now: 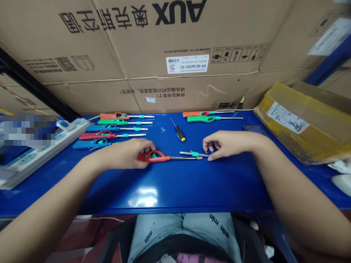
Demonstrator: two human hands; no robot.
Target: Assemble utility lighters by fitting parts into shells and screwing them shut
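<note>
"Grey trousers (156, 233) sit nearest me. Where's the orange lighter (166, 158)?"

"Over the blue surface (170, 186), my left grip (134, 151) wrapped round its handle (143, 157). Its rod (182, 158) points sideways at my right grip (226, 144), which pinches the silver tube (187, 153) along the rod's far side."

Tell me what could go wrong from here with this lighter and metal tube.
The metal tube is only at your right hand's fingertips, so it might slip or roll away.

The orange lighter in your left hand has its thin rod sticking out, so a knock might bend it.

Your left wrist is close to the nearest blue lighter, so it could nudge that one.
</note>
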